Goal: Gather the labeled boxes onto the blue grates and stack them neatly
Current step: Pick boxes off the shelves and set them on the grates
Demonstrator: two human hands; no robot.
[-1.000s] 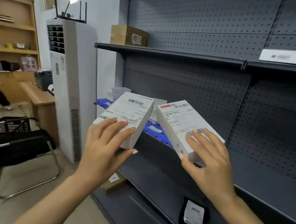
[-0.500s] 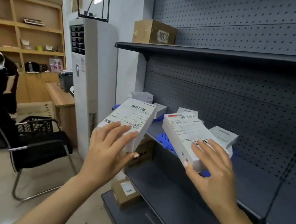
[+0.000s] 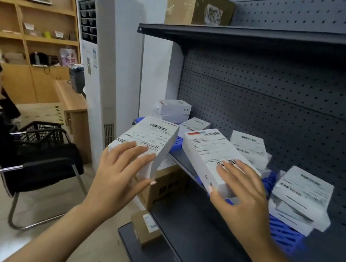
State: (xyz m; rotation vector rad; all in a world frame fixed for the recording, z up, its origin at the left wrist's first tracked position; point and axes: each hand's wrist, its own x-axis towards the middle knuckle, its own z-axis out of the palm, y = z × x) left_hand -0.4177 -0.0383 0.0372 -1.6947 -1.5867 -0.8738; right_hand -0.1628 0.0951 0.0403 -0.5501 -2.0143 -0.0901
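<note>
Left hand (image 3: 123,168) and right hand (image 3: 240,193) are each gripping a box (image 3: 148,140), (image 3: 211,157); set both square on the blue grate (image 3: 282,233) along the shelf edge.

We hold two long white cardboard boxes with barcode labels (image 3: 151,141) (image 3: 211,157) tilted above the shelf edge. More white labeled boxes (image 3: 303,196) lie stacked on the blue plastic grates (image 3: 282,233).

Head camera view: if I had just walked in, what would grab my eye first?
Two white labeled boxes held up in the middle: the left hand grips the left box, the right hand the right box. Behind them, more white boxes sit piled on blue grates on the dark pegboard shelf. A brown carton rests on the shelf above.
</note>
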